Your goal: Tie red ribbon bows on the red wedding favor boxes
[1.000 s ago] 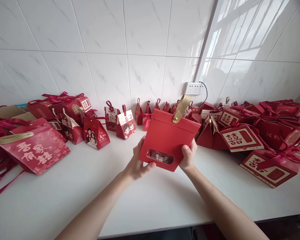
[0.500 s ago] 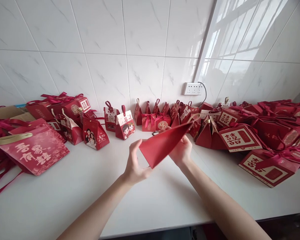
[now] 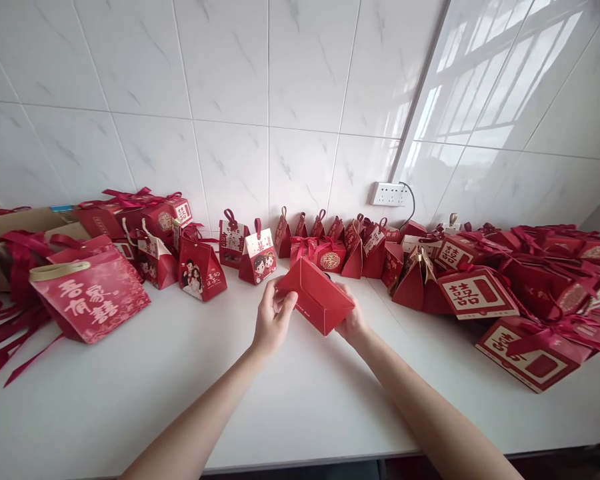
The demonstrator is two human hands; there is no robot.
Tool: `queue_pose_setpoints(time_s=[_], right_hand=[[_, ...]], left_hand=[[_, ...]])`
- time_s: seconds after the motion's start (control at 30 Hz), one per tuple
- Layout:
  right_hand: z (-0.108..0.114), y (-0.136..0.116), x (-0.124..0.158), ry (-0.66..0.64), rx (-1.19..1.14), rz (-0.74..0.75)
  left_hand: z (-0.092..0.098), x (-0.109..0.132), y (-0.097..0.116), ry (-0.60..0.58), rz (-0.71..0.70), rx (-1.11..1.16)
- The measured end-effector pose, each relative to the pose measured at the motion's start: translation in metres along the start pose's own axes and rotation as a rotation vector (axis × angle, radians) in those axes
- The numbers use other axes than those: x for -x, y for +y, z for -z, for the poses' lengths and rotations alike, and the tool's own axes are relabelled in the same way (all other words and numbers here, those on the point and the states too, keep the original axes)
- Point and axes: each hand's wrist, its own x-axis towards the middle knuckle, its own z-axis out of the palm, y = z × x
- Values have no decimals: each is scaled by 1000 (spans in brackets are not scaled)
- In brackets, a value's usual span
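Note:
A plain red paper gift box (image 3: 316, 293) is raised over the white table (image 3: 300, 407), tilted so that its creased underside faces me. My left hand (image 3: 274, 315) grips its left edge, with the thumb on the near face. On the other side my right hand (image 3: 353, 317) holds the right end; most of its fingers are hidden behind the box. Just beyond stand a small box with a cartoon couple (image 3: 258, 257) and a red box with a round gold print (image 3: 330, 257).
Left lie a large pink-red gift bag (image 3: 93, 290), a couple-print box (image 3: 200, 270) and loose ribbons (image 3: 20, 333). Ribboned red boxes (image 3: 527, 353) crowd the right. A power strip (image 3: 391, 194) is on the tiled wall (image 3: 225, 67) at the back.
The red box has turned from a slanted side to its underside, and it sits slightly lower. Both hands keep hold; my left thumb has moved up onto the near face. The view has shifted slightly.

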Motion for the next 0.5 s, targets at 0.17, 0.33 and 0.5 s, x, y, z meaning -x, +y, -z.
queue_pose_setpoints(time_s=[0.17, 0.33, 0.5], right_hand=[[-4, -5, 4, 167, 7, -155], [-15, -32, 26, 225, 20, -154], [-12, -56, 48, 185, -12, -298]], left_hand=[[3, -9, -8, 92, 100, 136], [5, -18, -26, 62, 390, 267], [4, -14, -21, 22, 337, 239]])
